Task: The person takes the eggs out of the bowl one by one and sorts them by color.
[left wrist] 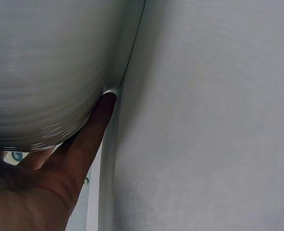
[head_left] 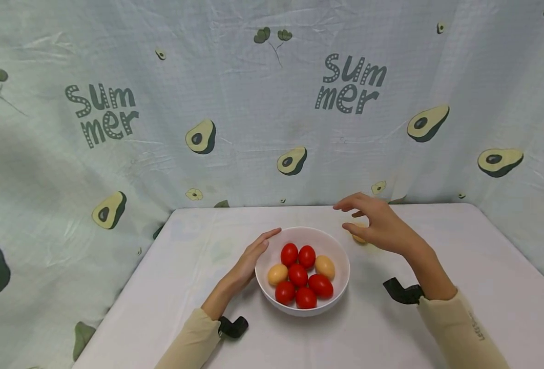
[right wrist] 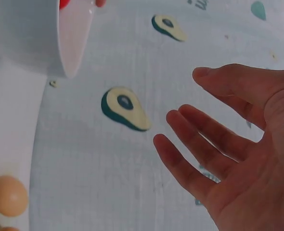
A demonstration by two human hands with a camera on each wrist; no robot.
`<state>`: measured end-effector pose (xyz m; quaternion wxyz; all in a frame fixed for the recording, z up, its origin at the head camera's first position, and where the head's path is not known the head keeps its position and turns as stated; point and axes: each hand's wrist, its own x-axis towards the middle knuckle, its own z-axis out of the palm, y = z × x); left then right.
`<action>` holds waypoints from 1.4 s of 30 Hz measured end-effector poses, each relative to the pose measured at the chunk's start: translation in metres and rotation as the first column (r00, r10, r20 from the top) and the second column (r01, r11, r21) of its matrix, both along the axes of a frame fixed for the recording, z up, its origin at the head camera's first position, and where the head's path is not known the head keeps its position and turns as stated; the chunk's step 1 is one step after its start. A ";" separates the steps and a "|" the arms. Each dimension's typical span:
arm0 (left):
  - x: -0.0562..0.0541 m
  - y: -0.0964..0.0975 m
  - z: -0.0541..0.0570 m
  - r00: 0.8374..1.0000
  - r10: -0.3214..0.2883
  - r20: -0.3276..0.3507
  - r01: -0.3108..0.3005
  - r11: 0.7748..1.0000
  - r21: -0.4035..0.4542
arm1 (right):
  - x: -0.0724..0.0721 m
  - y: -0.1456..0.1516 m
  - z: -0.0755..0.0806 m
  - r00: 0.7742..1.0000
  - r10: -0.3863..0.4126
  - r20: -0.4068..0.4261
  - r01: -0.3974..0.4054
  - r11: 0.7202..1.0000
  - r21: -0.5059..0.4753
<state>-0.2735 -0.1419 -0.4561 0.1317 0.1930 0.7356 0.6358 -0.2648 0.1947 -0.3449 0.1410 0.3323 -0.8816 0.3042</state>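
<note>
A white bowl (head_left: 302,311) stands on the table, with several glossy red egg-shaped things (head_left: 298,275) and two tan eggs (head_left: 277,274) inside. My left hand (head_left: 249,259) rests against the bowl's left side, its fingers extended along the wall; the left wrist view shows the fingers touching the outer wall. Empty, with fingers spread and slightly bent, my right hand (head_left: 382,223) is raised over the table to the right of the bowl. A tan egg (head_left: 359,239) on the table is partly hidden behind this hand. The right wrist view has an egg (right wrist: 8,196) and part of another at the lower left.
The white-covered table (head_left: 198,246) reaches back to a hanging cloth (head_left: 235,92) printed with avocados and lettering. This cloth also runs along the table's left and right sides. Black wrist mounts (head_left: 403,292) stick out from both cuffs.
</note>
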 end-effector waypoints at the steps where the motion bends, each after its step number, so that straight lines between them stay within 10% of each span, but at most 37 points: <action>1: 0.000 0.000 0.000 1.000 -0.003 -0.004 0.003 1.000 0.002 | 0.001 -0.004 0.000 1.000 0.007 0.006 -0.007 1.000 0.006; 11: -0.001 0.000 -0.001 1.000 -0.014 0.003 0.014 1.000 0.012 | -0.002 -0.048 0.003 0.981 0.151 0.125 -0.168 0.977 0.135; 18: -0.004 0.001 -0.001 1.000 -0.023 -0.003 0.023 1.000 0.007 | -0.014 -0.082 0.010 0.912 0.276 0.303 -0.353 0.905 0.239; 25: -0.002 0.000 -0.001 1.000 -0.018 -0.021 0.018 1.000 0.001 | -0.021 -0.112 0.009 0.827 0.246 0.505 -0.464 0.806 0.367; 31: -0.003 -0.001 0.000 0.999 -0.033 -0.023 0.033 0.999 -0.011 | -0.025 -0.129 -0.001 0.790 0.198 0.581 -0.486 0.779 0.396; 42: -0.003 -0.002 0.002 0.999 -0.035 -0.027 0.035 0.999 -0.006 | -0.025 -0.146 -0.013 0.814 0.159 0.559 -0.480 0.726 0.493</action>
